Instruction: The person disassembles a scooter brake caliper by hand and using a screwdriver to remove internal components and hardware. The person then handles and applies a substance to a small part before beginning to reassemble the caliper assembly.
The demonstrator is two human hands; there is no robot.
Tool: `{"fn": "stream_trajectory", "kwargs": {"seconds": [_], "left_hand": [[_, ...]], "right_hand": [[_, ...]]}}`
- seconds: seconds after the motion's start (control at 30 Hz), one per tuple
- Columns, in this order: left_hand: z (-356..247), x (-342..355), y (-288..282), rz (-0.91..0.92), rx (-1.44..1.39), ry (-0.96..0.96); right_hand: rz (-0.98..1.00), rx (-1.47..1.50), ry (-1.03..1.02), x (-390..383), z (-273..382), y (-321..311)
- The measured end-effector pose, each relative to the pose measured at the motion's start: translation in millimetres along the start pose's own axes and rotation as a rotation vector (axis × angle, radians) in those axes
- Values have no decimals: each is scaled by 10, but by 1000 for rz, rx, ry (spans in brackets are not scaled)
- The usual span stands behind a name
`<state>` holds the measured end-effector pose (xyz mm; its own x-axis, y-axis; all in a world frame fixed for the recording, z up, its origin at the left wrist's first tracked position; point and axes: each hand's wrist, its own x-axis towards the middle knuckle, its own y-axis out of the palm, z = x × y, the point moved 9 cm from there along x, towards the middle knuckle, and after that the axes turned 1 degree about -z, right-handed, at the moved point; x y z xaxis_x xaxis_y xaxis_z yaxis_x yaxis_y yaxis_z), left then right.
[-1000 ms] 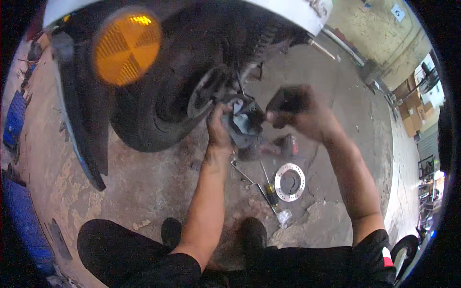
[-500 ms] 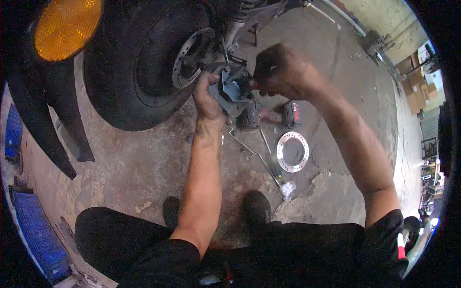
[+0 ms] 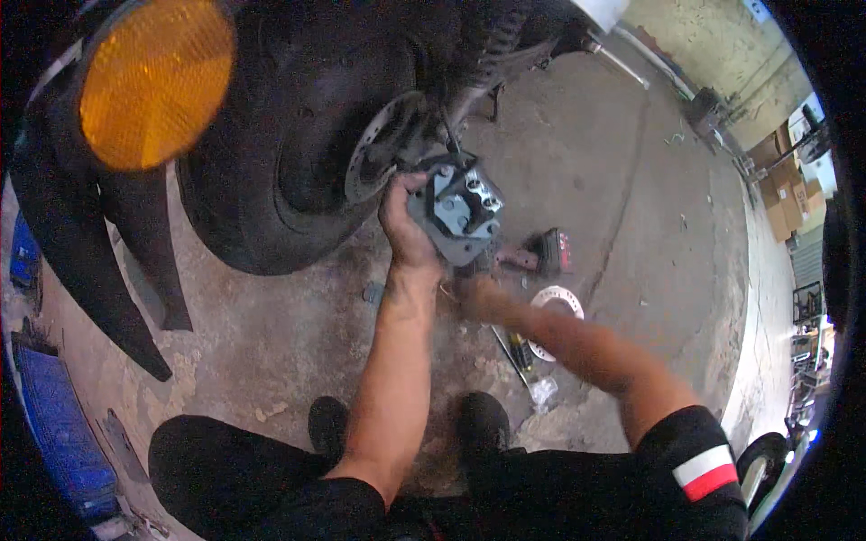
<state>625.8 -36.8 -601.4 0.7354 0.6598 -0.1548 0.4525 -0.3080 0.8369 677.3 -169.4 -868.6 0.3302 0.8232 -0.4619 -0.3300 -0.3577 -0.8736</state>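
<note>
My left hand is wrapped round the near side of a dark brake caliper, holding it up with its open inner side and pale metal parts showing. Just beyond it is the drilled brake disc on a black wheel. My right hand is low over the floor, nearer to me than the caliper. Motion smears its fingers, so what they touch or hold is unclear. Under the right forearm lies a loose drilled disc, partly covered.
A cordless power tool's battery rests beyond my right hand. A screwdriver, a thin metal rod and a clear plastic bag lie on the concrete. An orange reflector and dark fender stand at left.
My right hand has dropped from beside the caliper toward the floor tools. The left hand has tilted the caliper so its inner side faces me more. The view has shifted slightly.
</note>
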Motion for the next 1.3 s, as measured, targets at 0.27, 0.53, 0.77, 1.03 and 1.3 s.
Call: {"fn": "stream_trajectory", "kwargs": {"seconds": [0.27,0.53,0.77,1.03,1.3], "left_hand": [[16,90,-144,-2,-28,-31],[-25,-1,61,56,80,65],[90,50,93,98,3,-34],[247,131,44,211,-102,-187],[287,178,37,205,-42,-149]], "right_hand": [[-36,-5,19,-249,254,-381],[-658,1021,11,-1672,33,-2876],[-1308,824,-371,-2195,501,-3858],[-1179,939,-438,-2030,675,-3884],[-1178,699,-202,-2012,545,-3850]]}}
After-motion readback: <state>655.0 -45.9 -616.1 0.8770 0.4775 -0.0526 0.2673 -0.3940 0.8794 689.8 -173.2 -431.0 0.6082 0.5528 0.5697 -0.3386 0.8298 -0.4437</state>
